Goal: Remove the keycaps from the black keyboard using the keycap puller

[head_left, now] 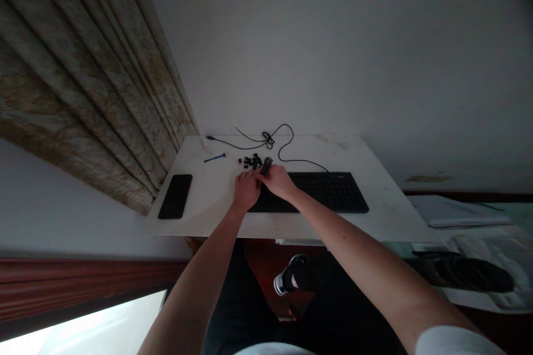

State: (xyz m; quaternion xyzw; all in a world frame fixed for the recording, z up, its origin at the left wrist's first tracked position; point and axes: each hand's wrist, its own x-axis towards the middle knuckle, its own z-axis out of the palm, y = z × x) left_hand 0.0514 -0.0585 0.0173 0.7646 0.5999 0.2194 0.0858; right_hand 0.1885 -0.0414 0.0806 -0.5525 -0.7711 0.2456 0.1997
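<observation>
A black keyboard (pixel 328 191) lies flat on the white table, with several small black keycaps (pixel 252 162) loose just behind its left end. My left hand (pixel 247 187) rests at that left end, its fingers stretched out and slightly apart, touching the keyboard's edge. Close against it, my right hand (pixel 280 182) is closed around a small dark tool with a shiny metal end (pixel 266 166), held tilted over the keyboard's upper left area. Its exact kind is hard to make out. The keys under both hands are hidden.
A black cable (pixel 287 158), tied in a bundle, runs behind the keyboard. Left of the keycaps is a thin blue tool (pixel 215 157). A dark phone (pixel 175 196) lies at the left edge of the white table (pixel 387 205). A curtain (pixel 95 66) hangs at left.
</observation>
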